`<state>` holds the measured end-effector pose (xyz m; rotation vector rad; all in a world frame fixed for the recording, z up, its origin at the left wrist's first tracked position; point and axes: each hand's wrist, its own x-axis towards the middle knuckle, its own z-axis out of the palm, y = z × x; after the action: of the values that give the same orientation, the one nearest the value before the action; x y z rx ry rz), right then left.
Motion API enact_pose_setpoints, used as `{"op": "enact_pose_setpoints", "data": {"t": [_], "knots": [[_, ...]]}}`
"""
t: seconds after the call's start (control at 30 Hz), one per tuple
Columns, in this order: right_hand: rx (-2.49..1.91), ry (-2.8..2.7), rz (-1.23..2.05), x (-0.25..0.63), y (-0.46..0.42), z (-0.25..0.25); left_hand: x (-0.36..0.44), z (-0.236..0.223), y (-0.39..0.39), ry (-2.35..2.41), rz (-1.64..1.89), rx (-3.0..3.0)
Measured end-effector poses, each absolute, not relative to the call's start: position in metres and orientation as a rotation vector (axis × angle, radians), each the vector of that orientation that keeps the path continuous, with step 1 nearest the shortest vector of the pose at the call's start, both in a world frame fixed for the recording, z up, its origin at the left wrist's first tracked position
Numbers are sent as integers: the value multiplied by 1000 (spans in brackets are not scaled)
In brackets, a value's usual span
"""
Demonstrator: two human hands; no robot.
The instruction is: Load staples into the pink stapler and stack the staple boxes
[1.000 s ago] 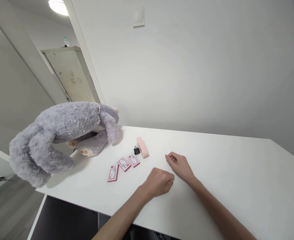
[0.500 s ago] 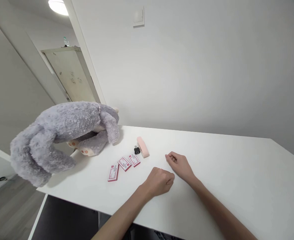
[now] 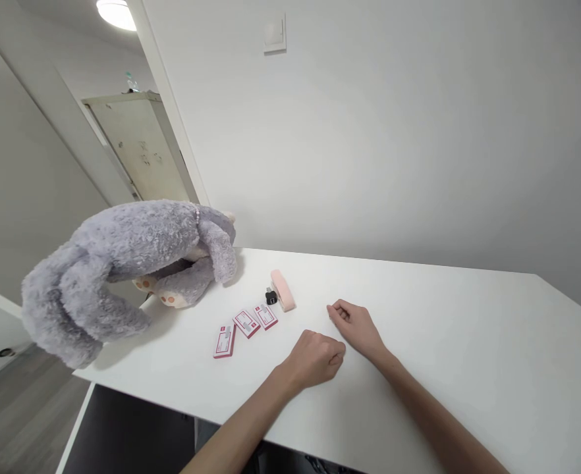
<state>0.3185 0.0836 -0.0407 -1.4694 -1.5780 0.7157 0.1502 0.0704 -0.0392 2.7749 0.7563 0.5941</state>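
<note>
My left hand rests on the white table, curled into a fist with nothing showing in it. Just right of it and slightly farther away lies my right hand, its fingers loosely curled and also holding nothing visible. A pink stapler lies to the left of my right hand, apart from it. Touching or close by the stapler is a small black object with a metal end. Three small white-and-red boxes lie flat nearer me: one on the right, one in the middle, one on the left.
A large grey plush toy is draped over the table's left end. Behind the table stands a white wall with a switch. Past the doorway at the left is a pale cabinet with a bottle on top.
</note>
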Motion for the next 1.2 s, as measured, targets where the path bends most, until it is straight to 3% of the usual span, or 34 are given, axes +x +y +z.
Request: {"op": "enact_pose_setpoints", "data": {"t": [1.2], "knots": [[-1474,-1601,693,319,84,-40,151,-42,71,765,610,2799]]}}
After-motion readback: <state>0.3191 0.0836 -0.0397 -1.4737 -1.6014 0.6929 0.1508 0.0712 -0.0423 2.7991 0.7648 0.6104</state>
